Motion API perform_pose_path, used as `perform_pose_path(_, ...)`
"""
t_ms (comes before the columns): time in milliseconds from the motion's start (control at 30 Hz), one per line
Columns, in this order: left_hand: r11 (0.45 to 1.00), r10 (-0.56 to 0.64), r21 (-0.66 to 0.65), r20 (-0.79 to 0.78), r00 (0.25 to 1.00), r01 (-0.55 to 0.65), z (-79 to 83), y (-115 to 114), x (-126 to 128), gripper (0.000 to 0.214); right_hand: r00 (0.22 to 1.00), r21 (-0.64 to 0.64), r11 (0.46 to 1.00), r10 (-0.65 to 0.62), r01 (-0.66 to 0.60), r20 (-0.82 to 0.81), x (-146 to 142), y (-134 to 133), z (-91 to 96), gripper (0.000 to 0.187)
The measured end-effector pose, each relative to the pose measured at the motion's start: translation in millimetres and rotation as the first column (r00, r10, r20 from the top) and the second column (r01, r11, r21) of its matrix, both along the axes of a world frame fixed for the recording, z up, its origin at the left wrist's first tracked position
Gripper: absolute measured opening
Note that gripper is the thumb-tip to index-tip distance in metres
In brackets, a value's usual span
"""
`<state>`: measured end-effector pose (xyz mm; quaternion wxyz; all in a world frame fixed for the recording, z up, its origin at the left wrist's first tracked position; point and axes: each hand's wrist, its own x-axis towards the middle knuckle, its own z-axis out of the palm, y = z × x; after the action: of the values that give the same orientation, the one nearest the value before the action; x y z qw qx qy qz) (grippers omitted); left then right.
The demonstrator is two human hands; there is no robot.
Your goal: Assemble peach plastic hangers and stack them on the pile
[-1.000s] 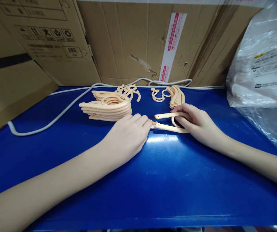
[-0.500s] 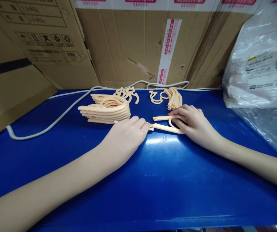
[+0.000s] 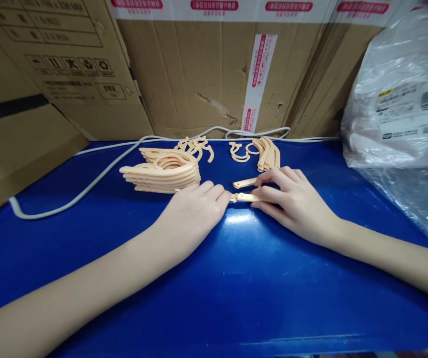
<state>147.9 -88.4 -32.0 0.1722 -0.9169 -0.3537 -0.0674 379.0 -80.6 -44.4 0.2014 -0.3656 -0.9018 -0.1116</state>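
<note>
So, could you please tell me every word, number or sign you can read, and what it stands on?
"1.9(KG)", slightly blurred: left box.
"2.3(KG)": left box.
"合格证", framed: left box.
Umbrella, up arrows and recycling arrows: left box; its other print is too small or blurred.
Chinese characters in white on red, too blurred to quote surely: white tape.
Barcode: label at the clear bag; remaining words unreadable.

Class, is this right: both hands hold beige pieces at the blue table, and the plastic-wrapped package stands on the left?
Not quite: the head view shows the plastic-wrapped package on the right. The left hand and right hand do hold beige pieces at the blue table.
</note>
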Motion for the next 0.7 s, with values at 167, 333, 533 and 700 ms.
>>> perform_pose_path(167,0.997,-0.035,0.068,0.046,0.998,0.032,-2.0,2.4,-1.5,0.024,0.997,0.219,0.974,0.045,-0.058,0.065,-0.7,-3.4,3.2,0.017)
perform_pose_path(333,0.981,-0.096,0.182,0.169,0.981,0.065,-1.0,2.0,-1.8,0.03,0.993,0.33,0.94,0.05,-0.085,0.11,-0.5,-8.4,6.1,0.012)
perform_pose_path(533,0.975,-0.043,0.223,0.211,0.977,-0.005,3.6,-3.7,-0.7,0.035,0.993,0.316,0.945,0.049,-0.08,0.106,0.5,-9.6,4.1,0.011)
perform_pose_path(700,0.992,0.036,0.102,0.325,0.945,-0.073,3.2,-4.4,0.3,0.031,0.995,0.305,0.951,0.017,-0.046,0.097,0.6,-9.4,1.2,0.02)
